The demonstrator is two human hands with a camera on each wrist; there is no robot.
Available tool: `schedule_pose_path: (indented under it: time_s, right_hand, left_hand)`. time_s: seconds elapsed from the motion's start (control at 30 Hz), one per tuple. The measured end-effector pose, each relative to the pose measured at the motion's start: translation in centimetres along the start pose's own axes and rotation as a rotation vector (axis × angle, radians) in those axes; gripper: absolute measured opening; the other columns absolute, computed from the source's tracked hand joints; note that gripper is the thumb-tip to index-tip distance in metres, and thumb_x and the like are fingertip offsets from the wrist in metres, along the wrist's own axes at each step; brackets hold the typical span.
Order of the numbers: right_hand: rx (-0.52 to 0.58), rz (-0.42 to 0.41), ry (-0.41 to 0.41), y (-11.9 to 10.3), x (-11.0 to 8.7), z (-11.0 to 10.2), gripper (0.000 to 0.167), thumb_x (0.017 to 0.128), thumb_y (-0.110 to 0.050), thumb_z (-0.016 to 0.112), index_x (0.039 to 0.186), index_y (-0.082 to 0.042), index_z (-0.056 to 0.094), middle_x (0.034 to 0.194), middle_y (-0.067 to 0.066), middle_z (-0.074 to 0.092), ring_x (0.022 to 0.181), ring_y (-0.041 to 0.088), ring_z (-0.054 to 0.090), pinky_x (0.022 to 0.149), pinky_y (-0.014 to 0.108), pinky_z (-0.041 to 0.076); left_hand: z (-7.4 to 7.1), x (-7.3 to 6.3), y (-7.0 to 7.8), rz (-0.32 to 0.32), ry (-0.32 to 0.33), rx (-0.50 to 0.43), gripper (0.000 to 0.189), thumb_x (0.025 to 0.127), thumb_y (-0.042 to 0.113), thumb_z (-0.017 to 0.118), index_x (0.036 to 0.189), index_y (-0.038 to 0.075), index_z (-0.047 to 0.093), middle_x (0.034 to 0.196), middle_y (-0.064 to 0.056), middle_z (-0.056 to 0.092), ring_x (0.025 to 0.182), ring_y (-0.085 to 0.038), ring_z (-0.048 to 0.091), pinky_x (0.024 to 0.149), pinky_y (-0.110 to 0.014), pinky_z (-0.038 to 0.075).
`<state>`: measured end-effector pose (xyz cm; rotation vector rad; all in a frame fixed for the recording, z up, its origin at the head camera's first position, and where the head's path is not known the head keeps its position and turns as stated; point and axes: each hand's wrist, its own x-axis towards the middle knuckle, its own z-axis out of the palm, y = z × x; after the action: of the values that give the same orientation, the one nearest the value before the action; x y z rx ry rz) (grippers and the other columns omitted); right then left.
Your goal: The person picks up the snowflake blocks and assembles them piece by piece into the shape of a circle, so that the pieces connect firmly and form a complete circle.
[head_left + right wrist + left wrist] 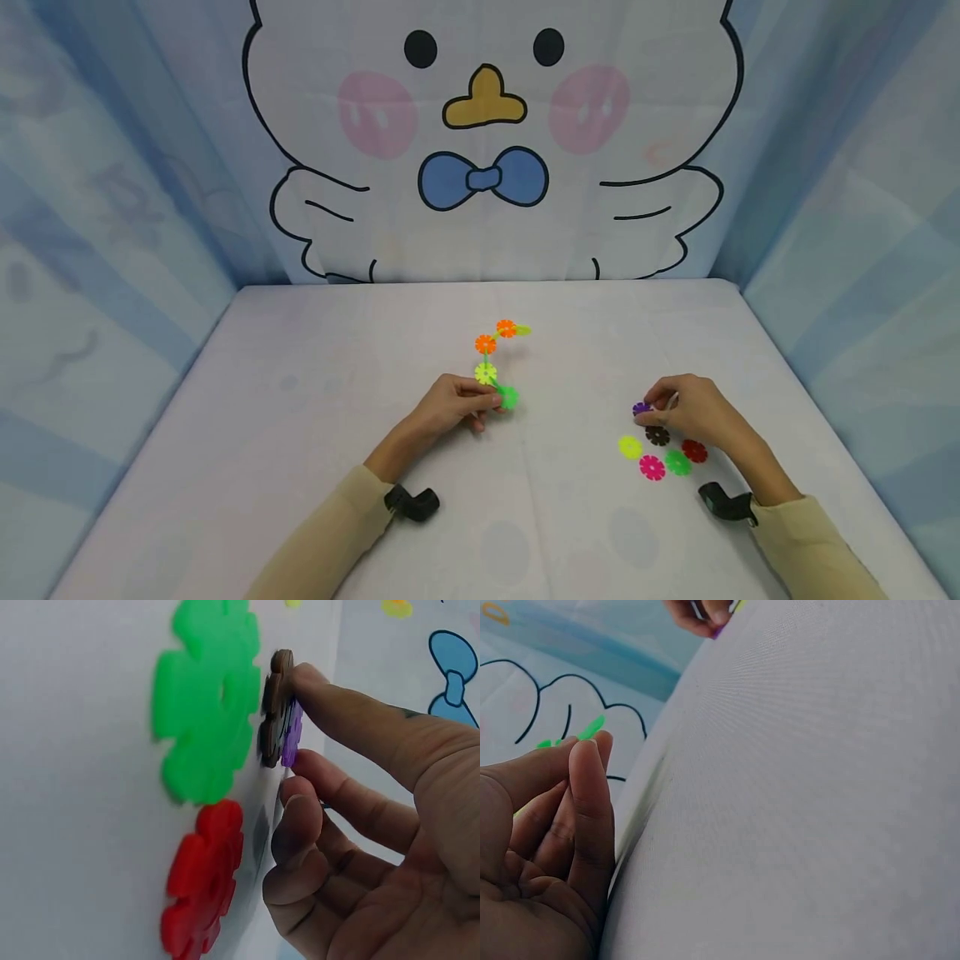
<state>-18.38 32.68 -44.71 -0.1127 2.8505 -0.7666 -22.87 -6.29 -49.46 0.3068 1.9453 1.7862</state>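
Between thumb and fingers my left hand (450, 406) pinches a green notched plastic disc (510, 398), the near end of a linked chain. From it the chain runs away through a yellow disc (485, 372), an orange disc (485, 344) and a second orange disc (506, 328), with others seen edge-on. To the right, my right hand (693, 408) has thumb and forefinger on a purple notched disc (641, 408), partly hidden by the fingers. In the right wrist view a brown disc (277, 709) stands right beside the purple one, close to the thumb.
Near the right hand several loose discs lie on the white-covered table (360, 333): yellow (630, 447), pink (652, 467), green (678, 462) and red (695, 451). A cartoon-printed cloth (483, 242) hangs behind the table, with blue patterned cloth on both sides.
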Motion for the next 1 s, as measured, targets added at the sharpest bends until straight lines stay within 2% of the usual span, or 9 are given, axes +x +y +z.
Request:
schedule_pose_path:
  time_s: [0.17,0.43,0.57,0.73,1.0]
  right_hand:
    - [0.021,0.025,-0.020,-0.2,0.1,0.0,0.037,0.086,-0.029,0.089,0.104,-0.001,0.073,0.091,0.010,0.068,0.080,0.021,0.060,0.063,0.031,0.054]
    - [0.063,-0.008,-0.017,-0.3,0.5,0.1,0.027,0.089,-0.020,0.087,0.102,-0.005,0.069,0.091,0.008,0.073,0.077,0.017,0.065,0.065,0.028,0.057]
    - [0.192,-0.020,-0.036,-0.8,0.8,-0.1,0.021,0.094,-0.012,0.081,0.107,-0.001,0.070,0.090,0.010,0.076,0.071,0.018,0.074,0.066,0.027,0.064]
    - [0.369,-0.064,-0.062,-2.4,1.7,0.2,0.026,0.096,-0.012,0.079,0.113,0.005,0.071,0.094,0.015,0.078,0.073,0.024,0.079,0.070,0.029,0.066]
    - [0.512,-0.150,-0.149,-6.2,3.5,2.5,0.023,0.097,-0.012,0.078,0.112,0.004,0.072,0.097,0.018,0.079,0.079,0.028,0.079,0.073,0.034,0.068]
  left_hand:
    - [0.0,0.1,0.0,-0.004,-0.004,0.002,0.027,0.099,0.014,0.075,0.120,-0.004,0.076,0.099,-0.014,0.083,0.060,-0.008,0.062,0.059,-0.021,0.058]
    - [0.0,0.0,0.1,-0.007,-0.002,0.000,0.027,0.099,0.013,0.075,0.120,-0.004,0.076,0.097,-0.011,0.083,0.059,-0.008,0.061,0.059,-0.021,0.058]
    - [0.0,0.0,0.2,-0.010,0.001,-0.003,0.027,0.099,0.014,0.075,0.120,-0.004,0.076,0.096,-0.011,0.083,0.061,-0.008,0.061,0.059,-0.021,0.058]
    - [-0.1,0.0,0.1,-0.010,-0.001,-0.006,0.028,0.099,0.015,0.076,0.120,-0.003,0.076,0.097,-0.012,0.083,0.062,-0.009,0.061,0.060,-0.021,0.058]
    - [-0.2,0.0,0.1,-0.016,-0.013,-0.011,0.028,0.099,0.015,0.075,0.121,-0.003,0.076,0.099,-0.012,0.083,0.062,-0.008,0.061,0.061,-0.022,0.059]
